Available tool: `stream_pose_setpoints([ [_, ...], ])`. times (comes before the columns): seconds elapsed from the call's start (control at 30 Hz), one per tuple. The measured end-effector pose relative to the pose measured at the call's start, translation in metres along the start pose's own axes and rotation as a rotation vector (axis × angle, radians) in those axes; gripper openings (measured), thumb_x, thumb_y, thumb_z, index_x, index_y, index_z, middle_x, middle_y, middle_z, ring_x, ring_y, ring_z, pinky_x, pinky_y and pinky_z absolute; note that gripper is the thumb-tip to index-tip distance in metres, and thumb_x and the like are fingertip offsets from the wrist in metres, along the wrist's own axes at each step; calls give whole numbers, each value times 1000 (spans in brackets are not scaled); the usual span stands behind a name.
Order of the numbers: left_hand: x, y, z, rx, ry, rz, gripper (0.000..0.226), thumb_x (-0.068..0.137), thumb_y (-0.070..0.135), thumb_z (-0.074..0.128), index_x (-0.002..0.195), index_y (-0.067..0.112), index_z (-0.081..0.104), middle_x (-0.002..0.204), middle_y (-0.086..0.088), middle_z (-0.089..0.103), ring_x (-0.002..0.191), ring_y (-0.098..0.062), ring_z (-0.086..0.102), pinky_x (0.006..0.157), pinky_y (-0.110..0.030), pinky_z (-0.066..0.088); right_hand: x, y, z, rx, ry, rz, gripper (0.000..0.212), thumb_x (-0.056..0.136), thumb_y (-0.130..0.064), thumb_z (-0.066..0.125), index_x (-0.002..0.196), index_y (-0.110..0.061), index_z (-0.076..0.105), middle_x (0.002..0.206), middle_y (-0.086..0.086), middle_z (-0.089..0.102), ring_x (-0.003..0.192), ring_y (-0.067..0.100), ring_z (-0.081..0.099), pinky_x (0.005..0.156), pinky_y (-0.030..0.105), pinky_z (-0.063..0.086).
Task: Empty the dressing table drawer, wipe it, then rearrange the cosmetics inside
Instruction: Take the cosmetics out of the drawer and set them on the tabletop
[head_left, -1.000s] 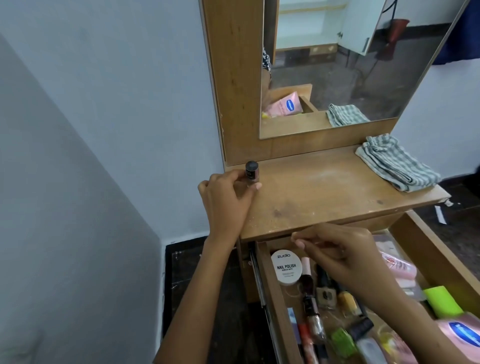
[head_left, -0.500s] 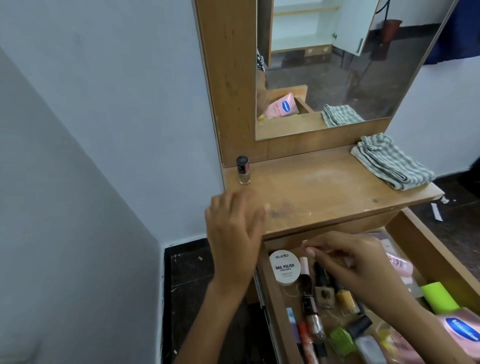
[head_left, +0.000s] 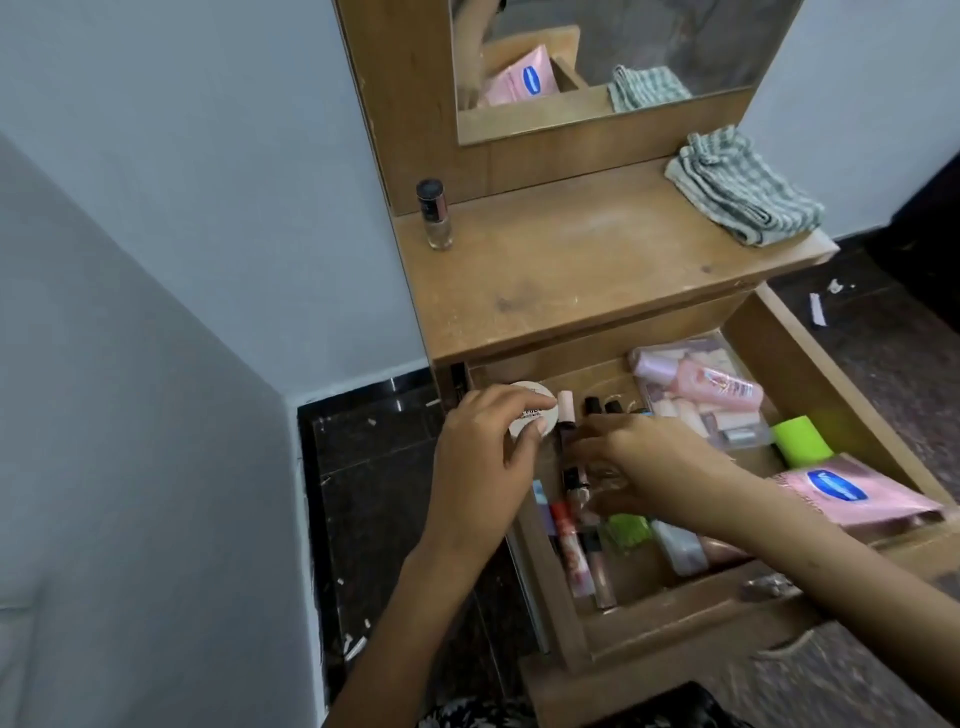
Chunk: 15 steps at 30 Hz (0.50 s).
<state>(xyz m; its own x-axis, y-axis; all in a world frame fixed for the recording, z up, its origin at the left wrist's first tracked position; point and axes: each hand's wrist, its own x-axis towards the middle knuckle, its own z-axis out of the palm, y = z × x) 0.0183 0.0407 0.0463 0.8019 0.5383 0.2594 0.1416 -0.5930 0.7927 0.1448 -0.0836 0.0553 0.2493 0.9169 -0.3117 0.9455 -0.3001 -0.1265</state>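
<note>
Clearly we are only at the start of the emptying. Our dressing table has its drawer pulled out, and it is nearly full: a pink pouch at the right, a clear bag of small bottles at the back, a green tube between them, and a row of lip tubes along the left wall. On the table top a striped cloth lies folded at the right, unused, and one nail polish bottle stands upright at the back left corner. Our left hand curls its fingers round the white round tin at the drawer's back left corner. Our right hand reaches among the small bottles in the middle; it is blurred, so we cannot tell if the fingers hold anything. Wiping and rearranging are not yet begun.
</note>
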Motion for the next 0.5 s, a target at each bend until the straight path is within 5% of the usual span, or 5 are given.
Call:
stream_pose_setpoints([
  [0.13, -2, -1, 4, 3, -12, -12, 21, 84, 7, 67, 102, 17, 72, 104, 6, 68, 103, -9, 58, 89, -36, 49, -1, 2, 3, -89, 12, -86, 58, 72, -42, 72, 126, -32, 53, 134, -8, 50, 115, 19, 48, 67, 29, 41],
  [0.37, -4, 1, 6, 41, -36, -43, 22, 86, 12, 66, 105, 21, 70, 107, 9, 66, 105, -6, 56, 89, -36, 50, -9, -13, 5, -116, -20, -73, 32, 86, -35, 56, 116, -24, 59, 134, 4, 41, 101, 22, 57, 75, 35, 53],
  [0.5, -8, 1, 6, 26, -20, -47, 22, 85, 13, 66, 105, 22, 70, 107, 11, 65, 105, -5, 55, 89, -35, 50, -18, -22, 9, -9, -37, 93, 32, 91, -35, 54, 121, -22, 57, 129, 3, 41, 96, 23, 61, 78, 32, 49],
])
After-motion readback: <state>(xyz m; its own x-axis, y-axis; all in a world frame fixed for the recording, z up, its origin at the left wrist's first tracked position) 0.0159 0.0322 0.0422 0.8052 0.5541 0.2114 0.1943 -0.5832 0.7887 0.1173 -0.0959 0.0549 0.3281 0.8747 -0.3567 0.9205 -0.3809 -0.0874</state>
